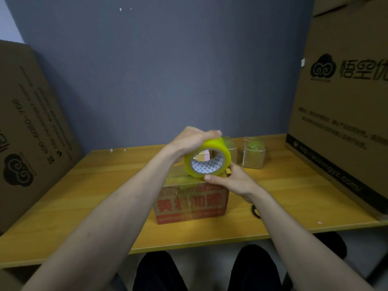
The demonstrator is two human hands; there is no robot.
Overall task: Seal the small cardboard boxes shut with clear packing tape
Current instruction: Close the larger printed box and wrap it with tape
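Left hand (190,141) curls over the top of the tape roll (207,157), gripping its outer band. The roll stands on edge on the red-printed cardboard box (191,203), which sits mid-worktop (84,185). Judged light and rigid, the roll is best held by the outer band or through the core; its glossy face looks slippery and the free end sticky. Right hand (228,181) pinches at the roll's lower edge, thumb on the tape. The box looks light and may slide. Behind, to the right, 2 small taped boxes (253,157) stand near each other.
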